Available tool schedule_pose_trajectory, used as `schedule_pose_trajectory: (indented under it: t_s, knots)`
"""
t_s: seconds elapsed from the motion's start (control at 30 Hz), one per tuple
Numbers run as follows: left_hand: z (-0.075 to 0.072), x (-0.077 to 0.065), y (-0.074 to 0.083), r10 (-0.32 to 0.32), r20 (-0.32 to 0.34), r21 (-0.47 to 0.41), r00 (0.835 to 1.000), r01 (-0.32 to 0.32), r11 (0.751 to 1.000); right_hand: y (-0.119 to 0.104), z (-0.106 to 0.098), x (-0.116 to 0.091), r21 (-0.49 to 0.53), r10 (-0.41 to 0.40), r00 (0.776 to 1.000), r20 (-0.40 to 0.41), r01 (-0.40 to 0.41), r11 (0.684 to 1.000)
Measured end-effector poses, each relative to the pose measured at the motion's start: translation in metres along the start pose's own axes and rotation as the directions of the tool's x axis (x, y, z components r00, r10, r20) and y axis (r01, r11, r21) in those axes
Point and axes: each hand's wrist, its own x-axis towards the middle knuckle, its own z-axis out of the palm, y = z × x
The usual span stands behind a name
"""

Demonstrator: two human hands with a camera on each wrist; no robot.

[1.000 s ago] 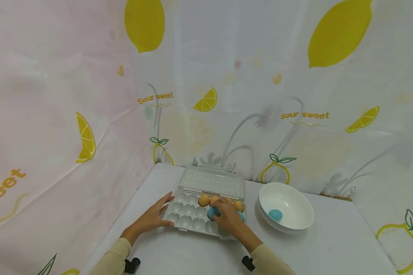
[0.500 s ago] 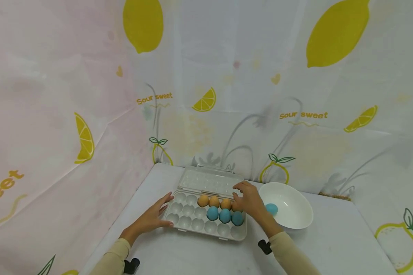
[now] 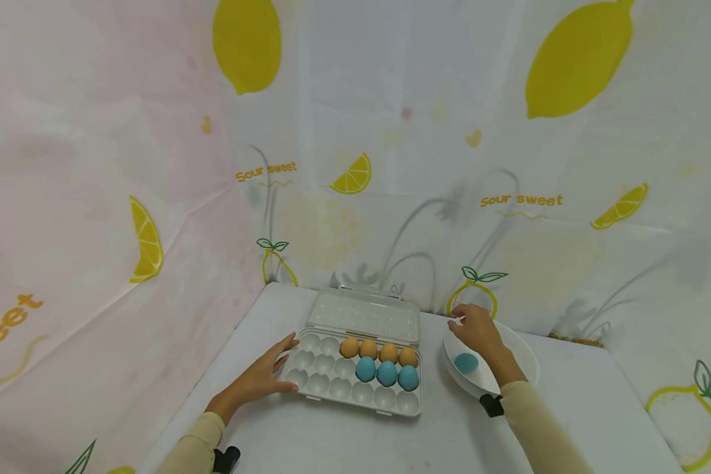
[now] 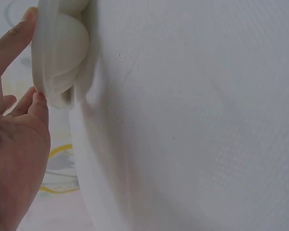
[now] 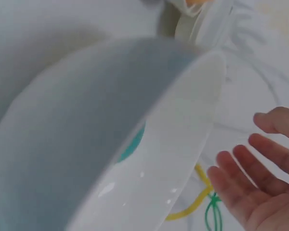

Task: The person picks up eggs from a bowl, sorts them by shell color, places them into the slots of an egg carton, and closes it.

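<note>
A white egg tray (image 3: pixel 316 383) lies on the table with its clear lid (image 3: pixel 363 312) swung back behind it. Several orange eggs (image 3: pixel 368 349) fill part of the far row. In front of them sit 3 blue eggs (image 3: pixel 387 373). My left hand (image 3: pixel 259 374) rests at the tray's left end, its fingertips and thumb touching the rim (image 4: pixel 44 53) in the left wrist view. My right hand (image 3: pixel 480 332) hovers over the white bowl (image 3: pixel 521 359) with relaxed fingers and holds nothing. Inside that bowl is one blue egg (image 3: pixel 466 363), partly visible in the right wrist view.
The white table (image 3: pixel 343 447) meets a lemon-printed sheet (image 3: pixel 403 145) at the back and left. The bowl stands to the right of the tray, a short gap between them. A black wrist mount (image 3: pixel 492 405) sits under my right wrist.
My right hand has let go of a blue egg in the tray's middle row and moved right to above the bowl. My left hand has stayed at the tray's left end.
</note>
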Motion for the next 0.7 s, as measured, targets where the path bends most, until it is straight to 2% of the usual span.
schedule_pose_trajectory:
  t_s: [0.1,0.17,0.27,0.37,0.5,0.6,0.7]
  knots:
    - [0.000,0.000,-0.001,0.002,-0.007,0.015,1.000,-0.002,1.000,0.013,-0.008,-0.003,-0.041,0.078,0.991,0.109,-0.074,0.996]
    - [-0.001,0.000,-0.002,-0.003,-0.009,0.023,1.000,0.003,1.000,0.018,-0.014,-0.006,-0.068,0.150,0.968,0.202,-0.139,0.988]
    - [-0.001,0.001,-0.003,-0.011,-0.008,0.028,1.000,0.011,1.000,0.026,-0.021,-0.011,-0.072,0.276,0.896,0.349,-0.268,0.961]
    - [-0.002,0.001,0.001,-0.029,0.001,0.021,1.000,0.029,0.999,0.034,-0.024,-0.015,-0.060,0.384,0.802,0.457,-0.403,0.913]
    - [-0.002,0.000,0.003,-0.040,0.000,0.028,0.999,0.040,0.999,0.041,-0.027,-0.016,-0.067,0.439,0.698,0.566,-0.492,0.868]
    - [-0.002,0.001,-0.003,-0.031,-0.004,0.035,1.000,0.031,0.999,0.043,-0.033,-0.014,-0.048,0.440,0.644,0.626,-0.531,0.846]
    - [-0.002,0.002,-0.005,-0.029,0.000,0.024,1.000,0.029,0.999,0.046,-0.037,-0.012,-0.019,0.446,0.612,0.653,-0.576,0.817]
